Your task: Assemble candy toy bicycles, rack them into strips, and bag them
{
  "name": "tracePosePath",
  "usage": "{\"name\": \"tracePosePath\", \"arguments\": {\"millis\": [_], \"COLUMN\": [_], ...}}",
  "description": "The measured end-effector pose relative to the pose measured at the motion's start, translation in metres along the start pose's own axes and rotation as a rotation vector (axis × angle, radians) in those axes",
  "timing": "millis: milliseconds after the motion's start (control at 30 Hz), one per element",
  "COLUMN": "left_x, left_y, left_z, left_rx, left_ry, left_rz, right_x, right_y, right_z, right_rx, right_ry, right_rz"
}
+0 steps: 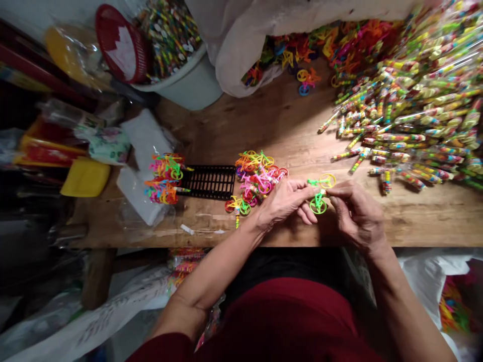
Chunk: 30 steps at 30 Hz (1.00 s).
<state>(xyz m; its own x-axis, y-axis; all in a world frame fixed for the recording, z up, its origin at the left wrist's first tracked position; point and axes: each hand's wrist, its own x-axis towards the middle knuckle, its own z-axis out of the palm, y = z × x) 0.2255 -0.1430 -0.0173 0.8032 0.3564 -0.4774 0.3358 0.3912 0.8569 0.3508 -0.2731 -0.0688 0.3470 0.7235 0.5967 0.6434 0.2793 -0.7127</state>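
Observation:
Between my hands is a small plastic toy bicycle (318,203), green with one yellow wheel. My left hand (286,199) pinches it from the left, thumb on top. The fingertips of my right hand (357,213) close at its right side, by a small pale piece; whether they grip the bicycle or that piece is hidden. Just left of my left hand lies a heap of toy bicycles (260,176) in pink, yellow and red. Below the heap rests a yellow and green bicycle (237,205) with a candy-filled tube attached.
A black slatted rack (211,181) has bundled bicycles (166,178) at its left end. Candy tubes (407,130) pile up at the right. A white tub (196,83) and red basket (123,45) stand at the back left, beside a white sack (241,65). The wooden table's front edge (241,245) runs before me.

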Motion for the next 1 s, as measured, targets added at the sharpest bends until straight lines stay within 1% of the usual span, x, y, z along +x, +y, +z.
{"name": "tracePosePath", "arguments": {"millis": [67, 100, 133, 167, 200, 267, 333, 367, 433, 467, 500, 533, 567, 633, 700, 767, 833, 867, 933, 1000], "left_x": [-0.002, -0.004, -0.009, -0.015, -0.022, -0.037, -0.05, -0.053, -0.053, -0.049, -0.043, -0.035, -0.024, 0.002, 0.035, 0.072, 0.11, 0.128, 0.159, 0.181], "left_y": [0.0, 0.002, 0.006, 0.011, 0.017, 0.03, 0.04, 0.043, 0.045, 0.046, 0.046, 0.048, 0.052, 0.063, 0.08, 0.1, 0.121, 0.13, 0.146, 0.157], "left_z": [-0.005, -0.01, -0.017, -0.026, -0.035, -0.056, -0.073, -0.079, -0.087, -0.088, -0.089, -0.09, -0.09, -0.089, -0.088, -0.087, -0.087, -0.087, -0.089, -0.095], "left_rx": [-0.017, -0.009, 0.025, 0.097, 0.221, 0.563, 0.89, 1.02, 1.222, 1.326, 1.413, 1.471, 1.523, 1.553, 1.538, 1.539, 1.549, 1.559, 1.61, 1.668], "left_ry": [-0.024, -0.021, 0.012, 0.079, 0.186, 0.468, 0.695, 0.785, 0.933, 0.982, 0.999, 0.977, 0.931, 0.792, 0.658, 0.569, 0.495, 0.461, 0.39, 0.3], "left_rz": [-0.032, -0.041, -0.037, -0.019, 0.017, 0.099, 0.159, 0.18, 0.221, 0.25, 0.289, 0.333, 0.375, 0.425, 0.425, 0.44, 0.484, 0.511, 0.551, 0.574], "right_x": [0.004, 0.006, 0.007, 0.009, 0.01, 0.015, 0.022, 0.026, 0.035, 0.039, 0.042, 0.045, 0.046, 0.046, 0.043, 0.039, 0.037, 0.036, 0.037, 0.038], "right_y": [-0.007, -0.011, -0.013, -0.014, -0.013, -0.003, 0.011, 0.019, 0.034, 0.04, 0.045, 0.05, 0.054, 0.06, 0.065, 0.069, 0.071, 0.071, 0.072, 0.072], "right_z": [0.002, 0.003, 0.005, 0.005, 0.003, -0.004, -0.013, -0.017, -0.02, -0.019, -0.016, -0.013, -0.009, -0.002, 0.001, 0.002, 0.0, 0.0, -0.001, 0.0], "right_rx": [-0.03, -0.039, -0.039, -0.037, -0.044, -0.139, -0.36, -0.49, -0.725, -0.815, -0.888, -0.946, -0.99, -1.034, -1.046, -1.035, -0.989, -0.95, -0.847, -0.731], "right_ry": [0.008, 0.017, 0.019, 0.014, 0.006, 0.007, 0.024, 0.024, -0.014, -0.037, -0.058, -0.072, -0.083, -0.104, -0.113, -0.109, -0.096, -0.072, 0.02, 0.118], "right_rz": [-0.015, -0.006, 0.02, 0.061, 0.107, 0.152, 0.101, 0.058, -0.009, -0.027, -0.04, -0.052, -0.064, -0.078, -0.08, -0.086, -0.11, -0.129, -0.177, -0.219]}}
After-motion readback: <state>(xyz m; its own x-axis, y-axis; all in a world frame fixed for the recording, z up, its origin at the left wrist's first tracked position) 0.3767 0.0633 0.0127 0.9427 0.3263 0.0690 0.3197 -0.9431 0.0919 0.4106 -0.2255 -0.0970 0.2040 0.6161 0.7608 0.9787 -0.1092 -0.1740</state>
